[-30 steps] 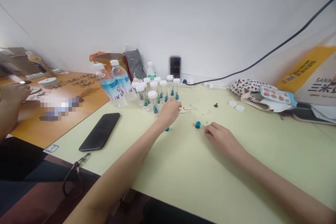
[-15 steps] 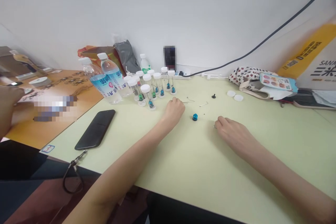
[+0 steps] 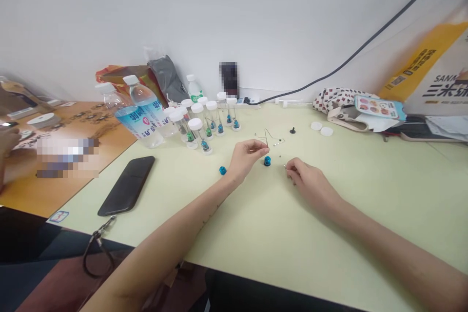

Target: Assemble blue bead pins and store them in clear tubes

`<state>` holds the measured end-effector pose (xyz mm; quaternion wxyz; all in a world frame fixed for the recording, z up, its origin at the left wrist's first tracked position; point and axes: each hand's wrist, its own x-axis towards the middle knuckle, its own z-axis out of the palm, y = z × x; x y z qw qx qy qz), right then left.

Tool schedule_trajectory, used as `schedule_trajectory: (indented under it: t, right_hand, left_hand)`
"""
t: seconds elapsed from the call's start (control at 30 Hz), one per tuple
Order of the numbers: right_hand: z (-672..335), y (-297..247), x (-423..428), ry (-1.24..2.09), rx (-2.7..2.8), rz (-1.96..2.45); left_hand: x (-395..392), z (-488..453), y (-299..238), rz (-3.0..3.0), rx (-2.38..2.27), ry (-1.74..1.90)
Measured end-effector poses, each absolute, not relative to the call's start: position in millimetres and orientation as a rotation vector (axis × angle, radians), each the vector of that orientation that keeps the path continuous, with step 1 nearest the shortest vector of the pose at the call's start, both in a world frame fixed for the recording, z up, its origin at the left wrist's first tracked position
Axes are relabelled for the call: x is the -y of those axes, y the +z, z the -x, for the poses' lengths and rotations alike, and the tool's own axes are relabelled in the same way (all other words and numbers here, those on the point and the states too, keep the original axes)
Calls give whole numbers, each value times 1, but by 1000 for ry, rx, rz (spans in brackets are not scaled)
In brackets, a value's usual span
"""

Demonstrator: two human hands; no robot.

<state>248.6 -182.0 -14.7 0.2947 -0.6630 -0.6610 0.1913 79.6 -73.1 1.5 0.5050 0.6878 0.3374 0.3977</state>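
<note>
Wire pin [image 3: 266,137] sticks up from L hand [image 3: 245,156], fingers pinching it; blue knob [image 3: 267,161] sits just below, closer to L than R hand [image 3: 310,185], its fingers pressed together.

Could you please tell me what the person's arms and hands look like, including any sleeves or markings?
Both the left hand and right hand are bare: no gloves, sleeves or watch show; the left forearm carries a faint row of small dark marks.

The camera is sitting on the person's head, looking forward and down from close above, watching the left hand [image 3: 245,157] and right hand [image 3: 309,183] over the pale table [image 3: 292,234].
</note>
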Motion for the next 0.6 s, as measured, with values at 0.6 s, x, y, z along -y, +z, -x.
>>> schedule_trajectory:
  t: [0.6]
  right_hand:
    - [-257, -17, 177, 684, 1612, 1639]
  left_hand:
    - [68, -78, -6, -1907, -911, 877]
